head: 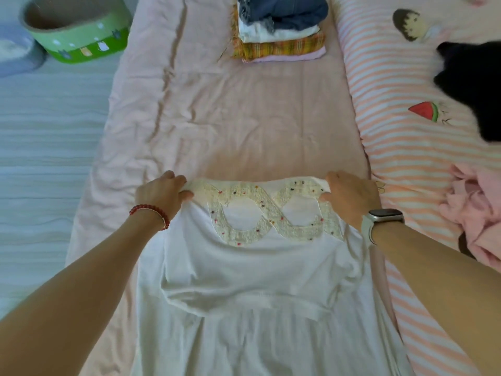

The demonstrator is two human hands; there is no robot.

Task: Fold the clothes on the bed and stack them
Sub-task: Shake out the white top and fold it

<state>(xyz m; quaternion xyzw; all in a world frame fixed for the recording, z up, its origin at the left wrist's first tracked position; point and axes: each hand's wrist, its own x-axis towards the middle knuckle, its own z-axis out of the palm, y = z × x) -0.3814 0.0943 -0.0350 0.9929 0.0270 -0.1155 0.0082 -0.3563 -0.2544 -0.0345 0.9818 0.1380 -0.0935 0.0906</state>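
Note:
A white garment (252,270) with a cream beaded loop pattern lies on the pink sheet (230,126) in front of me, its far part folded back over the rest. My left hand (162,192) pinches the far left corner of the fold. At the far right corner my right hand (349,195) grips the cloth the same way. A stack of folded clothes (279,28) sits at the far end of the sheet, with blue denim on top.
A striped pink quilt (401,147) with cartoon prints runs along the right. On it lie a black garment (477,85) and a crumpled pink garment (477,213). A green round basket (78,31) stands on the floor at far left.

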